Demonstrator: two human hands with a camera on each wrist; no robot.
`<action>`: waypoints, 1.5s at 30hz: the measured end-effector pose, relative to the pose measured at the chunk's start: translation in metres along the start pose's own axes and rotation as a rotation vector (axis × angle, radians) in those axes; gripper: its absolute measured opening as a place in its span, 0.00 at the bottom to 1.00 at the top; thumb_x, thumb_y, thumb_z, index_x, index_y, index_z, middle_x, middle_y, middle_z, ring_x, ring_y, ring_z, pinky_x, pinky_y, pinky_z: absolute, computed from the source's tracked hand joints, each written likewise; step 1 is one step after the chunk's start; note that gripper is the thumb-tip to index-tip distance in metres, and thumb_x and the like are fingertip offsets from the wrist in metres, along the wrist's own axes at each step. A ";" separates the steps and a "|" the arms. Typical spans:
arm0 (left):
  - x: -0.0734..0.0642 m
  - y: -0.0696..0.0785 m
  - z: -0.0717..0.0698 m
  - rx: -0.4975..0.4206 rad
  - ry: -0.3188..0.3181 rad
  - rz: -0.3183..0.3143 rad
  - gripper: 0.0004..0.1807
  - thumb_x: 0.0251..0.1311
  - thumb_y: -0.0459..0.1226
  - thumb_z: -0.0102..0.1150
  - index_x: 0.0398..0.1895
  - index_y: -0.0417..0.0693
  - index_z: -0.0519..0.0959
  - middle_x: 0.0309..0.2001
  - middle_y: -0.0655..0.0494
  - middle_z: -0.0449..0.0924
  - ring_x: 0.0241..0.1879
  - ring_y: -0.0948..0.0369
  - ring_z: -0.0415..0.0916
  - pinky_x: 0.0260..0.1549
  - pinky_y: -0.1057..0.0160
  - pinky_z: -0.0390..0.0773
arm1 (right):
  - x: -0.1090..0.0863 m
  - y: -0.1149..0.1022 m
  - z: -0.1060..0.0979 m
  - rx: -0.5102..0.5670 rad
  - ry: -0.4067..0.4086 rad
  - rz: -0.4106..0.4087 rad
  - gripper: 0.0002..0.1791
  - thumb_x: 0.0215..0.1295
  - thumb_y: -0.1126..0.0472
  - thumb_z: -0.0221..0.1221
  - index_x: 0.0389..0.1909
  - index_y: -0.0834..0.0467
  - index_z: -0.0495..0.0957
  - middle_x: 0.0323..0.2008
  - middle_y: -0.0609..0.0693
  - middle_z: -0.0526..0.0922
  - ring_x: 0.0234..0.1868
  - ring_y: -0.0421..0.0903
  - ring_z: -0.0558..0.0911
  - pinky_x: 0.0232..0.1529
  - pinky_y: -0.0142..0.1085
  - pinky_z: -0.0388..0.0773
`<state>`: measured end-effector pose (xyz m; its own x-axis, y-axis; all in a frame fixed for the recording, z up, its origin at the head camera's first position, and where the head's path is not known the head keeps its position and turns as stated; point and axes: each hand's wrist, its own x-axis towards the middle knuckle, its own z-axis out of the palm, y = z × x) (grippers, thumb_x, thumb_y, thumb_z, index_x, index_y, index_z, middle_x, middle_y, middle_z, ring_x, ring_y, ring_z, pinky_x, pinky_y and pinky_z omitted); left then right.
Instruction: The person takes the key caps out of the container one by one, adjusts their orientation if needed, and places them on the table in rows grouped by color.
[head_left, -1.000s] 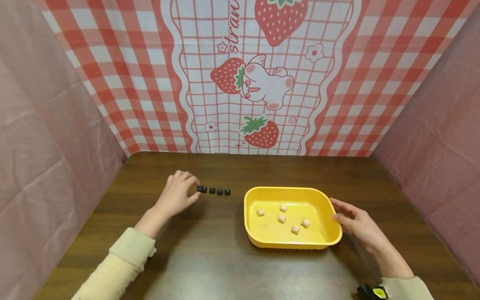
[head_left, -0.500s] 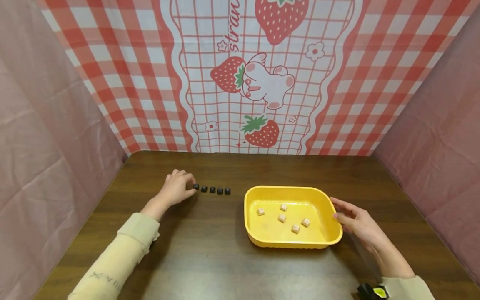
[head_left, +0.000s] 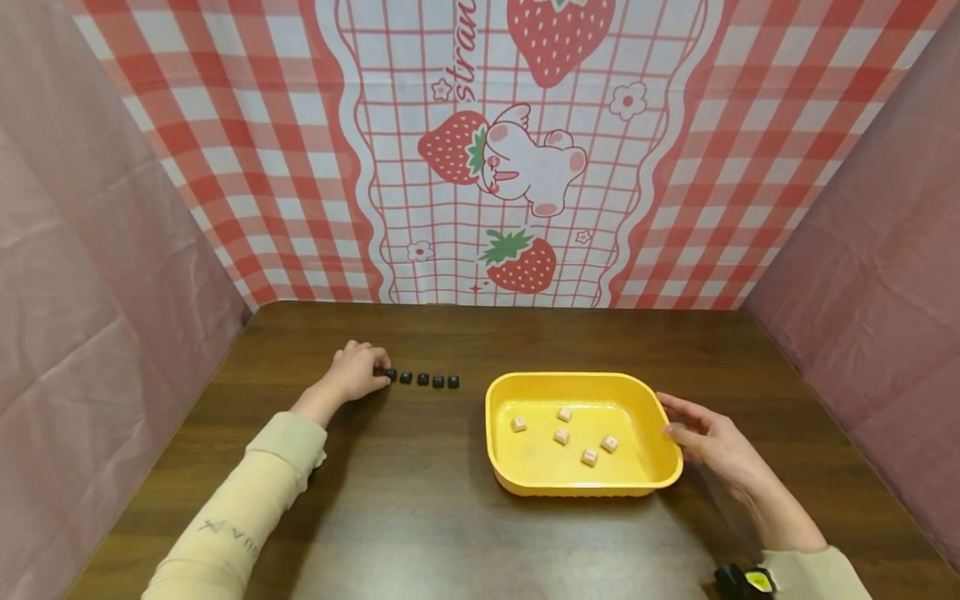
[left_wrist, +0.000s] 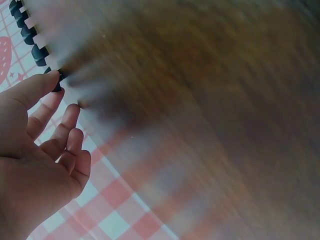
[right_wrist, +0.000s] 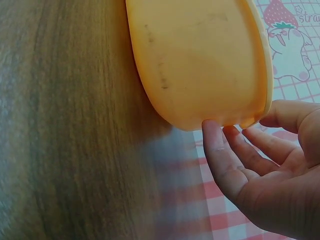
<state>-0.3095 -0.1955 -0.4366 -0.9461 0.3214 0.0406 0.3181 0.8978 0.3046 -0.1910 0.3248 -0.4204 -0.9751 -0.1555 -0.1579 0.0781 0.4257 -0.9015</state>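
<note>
My left hand pinches a small black keycap between thumb and finger at the left end of a row. The other black keycaps of that row lie slightly apart on the table. In the left wrist view the pinched keycap shows between the thumb and a fingertip. My right hand holds the right end of a yellow plastic tub, thumb at the rim and fingers against the outer wall. Several beige keycaps lie scattered inside the tub.
The dark wooden table carries everything. A red-and-white checked strawberry cloth hangs behind it, and pink curtains stand at both sides. A black strap is on the right wrist.
The left hand has moved slightly left with its keycap, which overlapped its neighbour in view and now stands apart at the row's end. The right hand and tub have stayed in place.
</note>
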 end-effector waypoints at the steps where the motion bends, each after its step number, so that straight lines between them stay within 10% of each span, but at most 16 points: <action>1: 0.000 0.000 0.000 0.001 0.000 -0.004 0.08 0.53 0.40 0.65 0.35 0.48 0.79 0.35 0.51 0.75 0.44 0.48 0.66 0.39 0.50 0.62 | 0.000 0.000 0.000 0.001 0.000 -0.002 0.36 0.66 0.55 0.56 0.71 0.61 0.55 0.65 0.69 0.62 0.48 0.40 0.79 0.44 0.40 0.79; 14: -0.007 0.017 -0.011 0.056 0.075 0.045 0.14 0.54 0.39 0.66 0.43 0.46 0.78 0.44 0.47 0.76 0.47 0.47 0.66 0.43 0.48 0.63 | -0.001 -0.001 0.001 -0.012 0.005 -0.009 0.36 0.66 0.54 0.56 0.70 0.62 0.55 0.65 0.69 0.62 0.46 0.37 0.79 0.44 0.40 0.79; 23: -0.015 0.086 -0.019 0.049 0.157 0.213 0.15 0.53 0.39 0.67 0.44 0.50 0.79 0.44 0.52 0.77 0.48 0.51 0.67 0.45 0.50 0.65 | -0.001 -0.001 0.001 -0.026 0.018 -0.009 0.36 0.66 0.53 0.56 0.70 0.61 0.56 0.65 0.69 0.62 0.46 0.36 0.79 0.44 0.40 0.79; 45: -0.009 0.199 0.022 0.151 0.009 0.428 0.19 0.53 0.49 0.65 0.48 0.56 0.78 0.44 0.60 0.74 0.45 0.61 0.63 0.45 0.60 0.63 | -0.002 -0.001 0.002 -0.059 0.039 -0.007 0.34 0.67 0.54 0.56 0.70 0.61 0.57 0.65 0.68 0.63 0.46 0.39 0.79 0.43 0.39 0.80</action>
<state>-0.2366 -0.0134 -0.3978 -0.7276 0.6714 0.1408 0.6857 0.7186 0.1160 -0.1892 0.3228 -0.4196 -0.9830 -0.1248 -0.1349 0.0599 0.4767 -0.8770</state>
